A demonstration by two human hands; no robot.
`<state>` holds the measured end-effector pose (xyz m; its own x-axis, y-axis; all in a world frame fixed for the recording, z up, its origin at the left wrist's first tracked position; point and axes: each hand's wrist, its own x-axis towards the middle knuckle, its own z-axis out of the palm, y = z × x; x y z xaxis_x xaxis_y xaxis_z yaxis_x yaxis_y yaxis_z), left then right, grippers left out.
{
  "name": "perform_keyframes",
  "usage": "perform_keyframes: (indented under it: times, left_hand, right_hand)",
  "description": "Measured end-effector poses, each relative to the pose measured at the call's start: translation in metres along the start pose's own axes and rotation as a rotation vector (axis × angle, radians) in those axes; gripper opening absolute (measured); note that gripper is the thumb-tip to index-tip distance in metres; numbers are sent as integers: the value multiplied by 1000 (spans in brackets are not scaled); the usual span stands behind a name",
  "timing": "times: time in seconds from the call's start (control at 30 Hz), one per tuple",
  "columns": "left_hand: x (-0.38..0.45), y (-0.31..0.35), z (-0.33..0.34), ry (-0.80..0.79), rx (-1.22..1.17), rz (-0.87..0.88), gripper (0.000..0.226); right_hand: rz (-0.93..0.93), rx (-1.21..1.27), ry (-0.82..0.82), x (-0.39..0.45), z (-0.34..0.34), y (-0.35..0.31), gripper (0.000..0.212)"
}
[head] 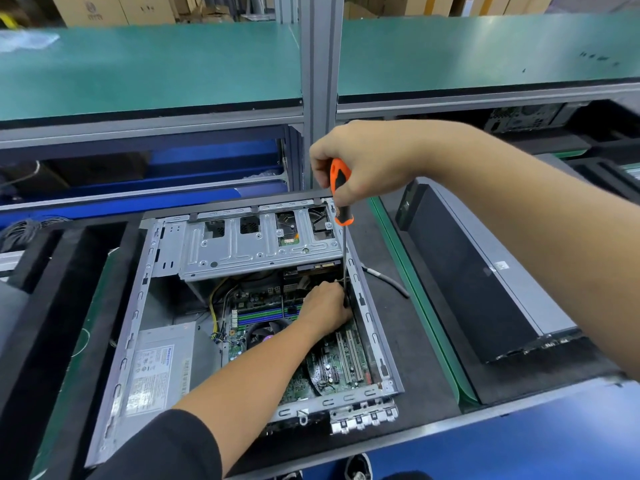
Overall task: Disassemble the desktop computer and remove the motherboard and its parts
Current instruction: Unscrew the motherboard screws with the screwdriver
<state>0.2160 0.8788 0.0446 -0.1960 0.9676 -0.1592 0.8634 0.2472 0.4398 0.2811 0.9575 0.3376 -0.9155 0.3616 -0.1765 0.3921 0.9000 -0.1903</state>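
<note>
Both hands work one upright screwdriver (342, 206): right hand (360, 164) grips its handle, left hand (325, 308) pinches the shaft low over the motherboard (332, 365), by the case's (138, 306) right wall.

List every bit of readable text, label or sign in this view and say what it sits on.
No text here can be read with certainty.
Power supply label: printed lines and a blue brand word, too blurred to read.
Cardboard box: a faint printed logo, illegible.
Sticker on the closed computer to the right: too small.
Motherboard: markings too fine.
</note>
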Motion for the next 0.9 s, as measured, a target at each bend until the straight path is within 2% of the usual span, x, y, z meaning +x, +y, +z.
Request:
perform_keyframes:
  times: [0.17,0.27,0.43,0.5,0.63,0.73,0.8,0.9]
  left_hand:
    - [0,0,-2,-30,-21,-5,19]
    - [1,0,-4,-40,-30,-6,23]
    - [1,0,-6,-62,-9,12,32]
    - [1,1,-5,-62,-7,15,32]
    - [1,0,-3,-48,-17,3,30]
    - [1,0,-1,-36,-29,-5,29]
    - [1,0,-1,-26,-30,-9,28]
    - [2,0,-2,-8,-31,-18,29]
  right_hand:
    - [-11,16,-60,1,-1,-3,24]
    - [-11,12,-71,3,0,-7,21]
    - [164,-164,26,6,7,-5,41]
    - [193,-210,28,8,8,-6,40]
    - [53,-119,-29,8,6,-9,20]
    - [-42,-81,-5,6,4,-4,16]
    - [-102,-25,-62,4,1,-2,23]
    - [-121,187,-210,1,-3,-1,33]
